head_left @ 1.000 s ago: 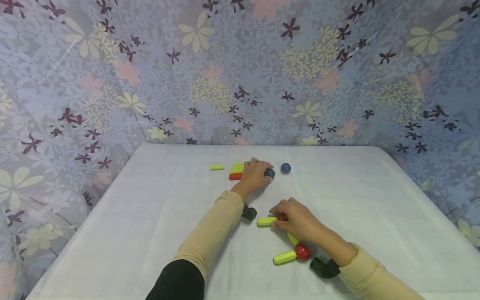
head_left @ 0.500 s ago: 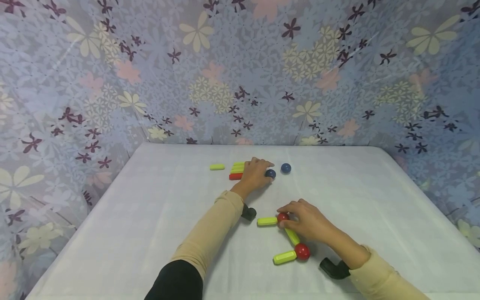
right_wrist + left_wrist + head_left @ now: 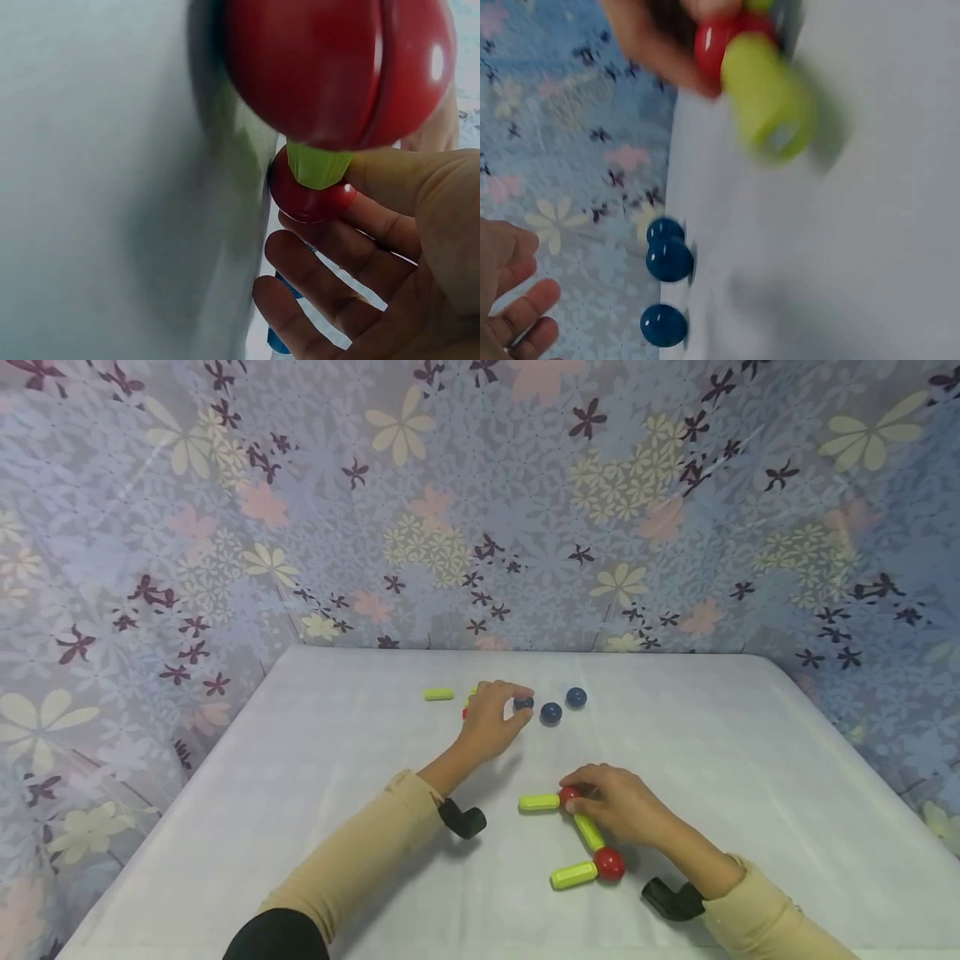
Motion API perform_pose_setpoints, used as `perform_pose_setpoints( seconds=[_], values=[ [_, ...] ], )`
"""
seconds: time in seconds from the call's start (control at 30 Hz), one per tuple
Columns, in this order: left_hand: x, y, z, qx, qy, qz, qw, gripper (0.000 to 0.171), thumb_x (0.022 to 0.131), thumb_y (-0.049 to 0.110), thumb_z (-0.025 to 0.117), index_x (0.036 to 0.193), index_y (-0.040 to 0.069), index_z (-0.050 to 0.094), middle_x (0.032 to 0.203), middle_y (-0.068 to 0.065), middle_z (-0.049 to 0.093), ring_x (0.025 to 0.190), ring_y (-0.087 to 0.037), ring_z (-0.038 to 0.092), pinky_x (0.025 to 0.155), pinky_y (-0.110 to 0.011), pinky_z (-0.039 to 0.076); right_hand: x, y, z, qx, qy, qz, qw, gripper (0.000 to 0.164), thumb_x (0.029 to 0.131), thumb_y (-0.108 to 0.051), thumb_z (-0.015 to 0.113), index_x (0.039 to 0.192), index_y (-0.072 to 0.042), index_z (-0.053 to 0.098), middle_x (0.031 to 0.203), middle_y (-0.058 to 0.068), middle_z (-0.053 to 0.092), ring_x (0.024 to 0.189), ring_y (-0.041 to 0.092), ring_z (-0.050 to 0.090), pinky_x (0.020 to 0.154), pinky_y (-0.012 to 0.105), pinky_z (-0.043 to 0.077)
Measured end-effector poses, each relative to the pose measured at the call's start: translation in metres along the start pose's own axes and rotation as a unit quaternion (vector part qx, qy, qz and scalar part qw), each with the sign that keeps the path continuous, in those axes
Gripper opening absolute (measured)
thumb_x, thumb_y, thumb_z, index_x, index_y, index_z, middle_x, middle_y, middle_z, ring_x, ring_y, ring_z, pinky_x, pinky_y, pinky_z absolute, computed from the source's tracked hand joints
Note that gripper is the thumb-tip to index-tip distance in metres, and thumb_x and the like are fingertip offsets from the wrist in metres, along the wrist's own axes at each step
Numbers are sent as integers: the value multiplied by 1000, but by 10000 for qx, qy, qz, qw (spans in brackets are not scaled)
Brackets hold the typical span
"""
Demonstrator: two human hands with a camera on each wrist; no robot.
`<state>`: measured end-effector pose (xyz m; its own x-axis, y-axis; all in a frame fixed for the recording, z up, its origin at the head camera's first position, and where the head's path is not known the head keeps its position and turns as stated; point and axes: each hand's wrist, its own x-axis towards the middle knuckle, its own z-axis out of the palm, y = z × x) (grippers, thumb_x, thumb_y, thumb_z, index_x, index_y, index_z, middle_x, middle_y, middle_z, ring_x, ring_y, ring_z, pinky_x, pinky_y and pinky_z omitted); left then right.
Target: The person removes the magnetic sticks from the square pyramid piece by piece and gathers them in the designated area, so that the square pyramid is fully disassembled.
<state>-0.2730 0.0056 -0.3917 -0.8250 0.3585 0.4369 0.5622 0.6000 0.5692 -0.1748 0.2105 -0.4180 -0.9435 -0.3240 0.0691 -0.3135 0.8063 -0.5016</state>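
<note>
My right hand pinches a red ball with thumb and fingers. A yellow-green stick points left from that ball, and another stick links it to a second red ball. From the second ball a third yellow-green stick extends left. My left hand is over the far part of the table, fingers bent and nothing held. Blue balls stand near its fingertips: one shows between thumb and fingers, another lies just right. In the left wrist view the left hand is apart from them.
A third blue ball lies farther right on the white-covered table. One yellow-green stick lies at the back left. More sticks, yellow-green and red, are mostly hidden behind the left hand. A flowered cloth hangs behind.
My left hand has drawn back and left from the blue balls, uncovering another one. My right hand has shifted slightly right and stays at the red ball.
</note>
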Motion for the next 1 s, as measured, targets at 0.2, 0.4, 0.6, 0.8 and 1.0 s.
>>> perform_pose_setpoints(
  seconds=[0.2,0.4,0.6,0.8,1.0],
  values=[
    [-48,-6,-7,-840,-607,-396,9938,27,89,20,60,115,13,64,112,-4,67,111,-22,52,98,-42,38,-1,3,0,43,41,12,10000,28,83,-27,70,109,-16,68,98,-7,70,93,13,64,84,41,50],
    [-83,-10,-2,-774,-1343,-542,9864,32,85,23,66,116,14,66,108,-2,68,104,-19,51,91,-37,38,-2,3,-1,114,52,71,9999,29,83,-28,69,109,-16,67,99,-6,70,95,16,64,85,42,50],
    [-95,-1,11,-372,-1456,-321,9881,37,82,30,71,115,17,67,111,2,68,102,-15,50,91,-37,34,-3,2,-2,129,69,77,9999,28,83,-27,69,109,-16,67,101,-4,70,96,18,65,85,44,51],
    [-95,5,22,-74,-1168,-278,9927,33,80,31,72,110,19,69,107,5,71,97,-12,51,89,-35,34,-2,1,-1,164,26,56,9998,30,83,-27,69,110,-15,67,102,-3,70,96,18,65,85,44,50],
    [-95,8,24,-163,-930,-378,9948,26,80,26,73,105,19,71,102,5,72,91,-10,51,88,-34,33,-1,1,0,137,24,61,9999,30,83,-26,70,110,-15,67,101,-4,70,96,17,64,85,44,50]
  ],
)
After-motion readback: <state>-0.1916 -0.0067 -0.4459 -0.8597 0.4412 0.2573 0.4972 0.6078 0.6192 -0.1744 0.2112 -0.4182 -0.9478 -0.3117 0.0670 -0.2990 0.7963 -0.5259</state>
